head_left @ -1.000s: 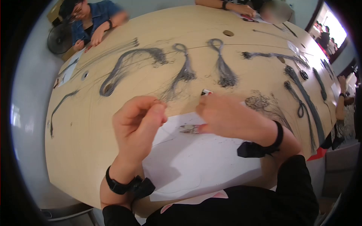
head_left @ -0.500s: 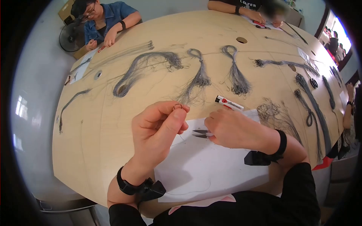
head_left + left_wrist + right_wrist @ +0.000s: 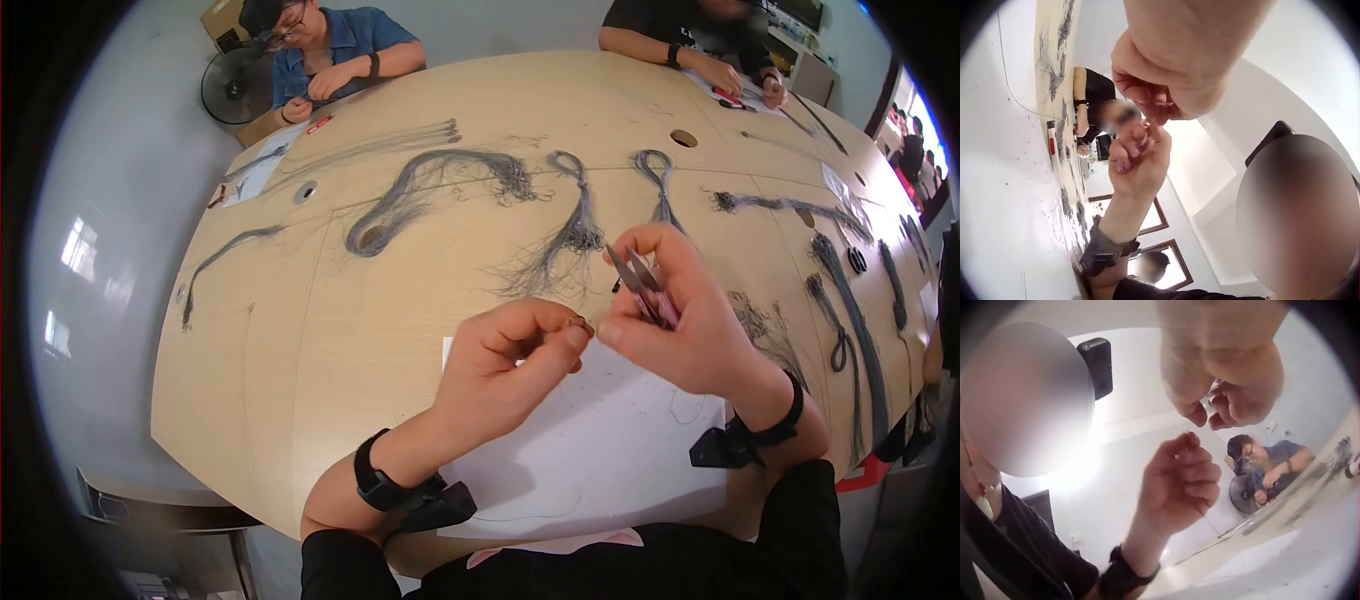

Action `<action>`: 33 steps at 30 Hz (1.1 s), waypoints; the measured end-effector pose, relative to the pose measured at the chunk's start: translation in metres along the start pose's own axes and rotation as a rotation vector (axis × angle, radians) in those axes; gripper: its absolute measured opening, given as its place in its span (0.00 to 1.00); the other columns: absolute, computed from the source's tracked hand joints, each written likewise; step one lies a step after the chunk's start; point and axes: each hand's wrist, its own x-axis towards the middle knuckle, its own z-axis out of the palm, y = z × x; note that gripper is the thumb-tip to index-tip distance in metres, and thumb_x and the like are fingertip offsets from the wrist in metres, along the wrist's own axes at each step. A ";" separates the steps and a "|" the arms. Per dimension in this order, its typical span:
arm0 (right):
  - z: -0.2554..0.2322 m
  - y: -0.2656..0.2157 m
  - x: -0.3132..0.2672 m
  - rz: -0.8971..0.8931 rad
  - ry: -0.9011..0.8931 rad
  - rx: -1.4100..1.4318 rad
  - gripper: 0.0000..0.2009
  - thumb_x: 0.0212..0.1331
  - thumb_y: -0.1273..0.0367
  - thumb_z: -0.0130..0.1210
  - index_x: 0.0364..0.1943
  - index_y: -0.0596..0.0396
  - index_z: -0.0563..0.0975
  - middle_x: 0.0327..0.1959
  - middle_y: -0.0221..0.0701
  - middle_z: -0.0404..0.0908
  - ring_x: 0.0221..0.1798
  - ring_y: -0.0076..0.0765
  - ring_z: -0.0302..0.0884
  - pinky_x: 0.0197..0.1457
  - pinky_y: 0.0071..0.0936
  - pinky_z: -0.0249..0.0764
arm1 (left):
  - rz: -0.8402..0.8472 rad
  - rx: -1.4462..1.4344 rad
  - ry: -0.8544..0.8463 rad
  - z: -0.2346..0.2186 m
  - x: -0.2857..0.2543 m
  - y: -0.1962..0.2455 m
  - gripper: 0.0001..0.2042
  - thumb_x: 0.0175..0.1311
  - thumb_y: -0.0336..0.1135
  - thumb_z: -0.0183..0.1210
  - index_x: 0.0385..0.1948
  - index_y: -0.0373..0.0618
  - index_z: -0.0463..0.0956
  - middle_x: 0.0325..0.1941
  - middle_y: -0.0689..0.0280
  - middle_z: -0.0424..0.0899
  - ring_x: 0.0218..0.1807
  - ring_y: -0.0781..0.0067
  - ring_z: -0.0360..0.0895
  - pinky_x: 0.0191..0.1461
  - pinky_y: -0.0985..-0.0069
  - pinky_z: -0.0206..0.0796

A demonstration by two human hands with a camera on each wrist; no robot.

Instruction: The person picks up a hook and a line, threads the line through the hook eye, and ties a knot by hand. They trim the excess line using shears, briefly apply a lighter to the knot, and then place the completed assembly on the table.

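Note:
In the head view my left hand (image 3: 505, 370) pinches a small dark hook (image 3: 580, 322) between thumb and forefinger, mostly covered by the fingertips. A thin line trails below this hand in the right wrist view. My right hand (image 3: 695, 325) holds a pair of snips (image 3: 628, 272), blades pointing up and to the left, their pinkish handle against the palm. The two hands are close together above a white sheet of paper (image 3: 620, 440), the right thumb tip right beside the left fingertips. A white marker (image 3: 1052, 147) with a red mark lies on the table, largely hidden by the right hand in the head view.
Bundles of grey line lie across the table (image 3: 400, 310): a curved one (image 3: 400, 195), a looped one (image 3: 580, 205), and several long ones (image 3: 850, 310) at right. Black-handled scissors (image 3: 857, 260) lie there too. Two people sit at the far side.
My right hand has risen and turned, swinging the snips from lying level to pointing upward, and closed in on the left hand. My left hand keeps its pinch on the hook. The view has shifted.

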 end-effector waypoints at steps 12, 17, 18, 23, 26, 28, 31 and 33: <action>-0.001 -0.003 -0.003 -0.330 -0.096 -0.373 0.08 0.46 0.72 0.55 0.30 0.60 0.70 0.23 0.34 0.69 0.22 0.31 0.66 0.24 0.22 0.63 | 0.092 0.245 -0.067 0.001 0.001 -0.009 0.05 0.55 0.30 0.54 0.27 0.37 0.74 0.19 0.71 0.71 0.19 0.89 0.61 0.21 0.88 0.54; 0.001 -0.001 -0.004 -0.325 -0.104 -0.451 0.08 0.45 0.73 0.55 0.29 0.59 0.70 0.23 0.34 0.68 0.23 0.33 0.67 0.24 0.24 0.64 | 0.069 0.257 -0.056 0.002 0.001 -0.012 0.06 0.55 0.30 0.54 0.29 0.37 0.75 0.19 0.70 0.71 0.18 0.89 0.61 0.20 0.88 0.54; 0.002 0.001 -0.004 -0.326 -0.074 -0.452 0.08 0.45 0.73 0.55 0.29 0.59 0.70 0.22 0.34 0.69 0.23 0.33 0.67 0.24 0.24 0.63 | 0.068 0.267 -0.051 0.002 0.001 -0.012 0.06 0.55 0.30 0.54 0.29 0.37 0.75 0.19 0.70 0.72 0.19 0.88 0.62 0.21 0.88 0.55; -0.002 -0.006 -0.001 -0.309 -0.100 -0.396 0.08 0.44 0.73 0.56 0.28 0.60 0.71 0.22 0.34 0.69 0.22 0.33 0.67 0.23 0.24 0.63 | 0.126 0.262 -0.004 0.002 0.001 -0.013 0.06 0.55 0.30 0.54 0.30 0.36 0.74 0.20 0.69 0.73 0.20 0.87 0.65 0.23 0.88 0.58; -0.005 -0.002 0.000 -0.366 -0.101 -0.413 0.08 0.42 0.74 0.56 0.28 0.60 0.72 0.22 0.33 0.70 0.22 0.33 0.67 0.23 0.24 0.63 | 0.076 0.230 0.002 0.001 0.000 -0.012 0.06 0.55 0.30 0.54 0.30 0.36 0.74 0.21 0.69 0.74 0.21 0.86 0.66 0.24 0.87 0.59; -0.007 -0.001 0.001 -0.387 -0.129 -0.452 0.09 0.40 0.74 0.57 0.28 0.60 0.72 0.22 0.33 0.70 0.22 0.34 0.68 0.24 0.25 0.64 | 0.073 0.197 0.013 0.002 0.000 -0.013 0.06 0.55 0.30 0.54 0.31 0.36 0.74 0.21 0.69 0.74 0.21 0.87 0.66 0.23 0.87 0.58; -0.006 -0.004 0.000 -0.376 -0.135 -0.449 0.09 0.39 0.74 0.57 0.27 0.59 0.72 0.22 0.33 0.70 0.22 0.34 0.69 0.24 0.26 0.65 | 0.058 0.209 0.009 0.001 0.000 -0.012 0.06 0.55 0.29 0.54 0.29 0.36 0.75 0.21 0.69 0.74 0.20 0.87 0.65 0.23 0.88 0.57; -0.003 -0.004 -0.002 -0.388 -0.133 -0.486 0.09 0.39 0.74 0.57 0.27 0.59 0.71 0.22 0.33 0.70 0.22 0.35 0.69 0.24 0.26 0.66 | 0.058 0.264 -0.044 -0.004 -0.001 -0.009 0.04 0.55 0.26 0.51 0.30 0.36 0.73 0.25 0.68 0.75 0.25 0.85 0.68 0.29 0.87 0.61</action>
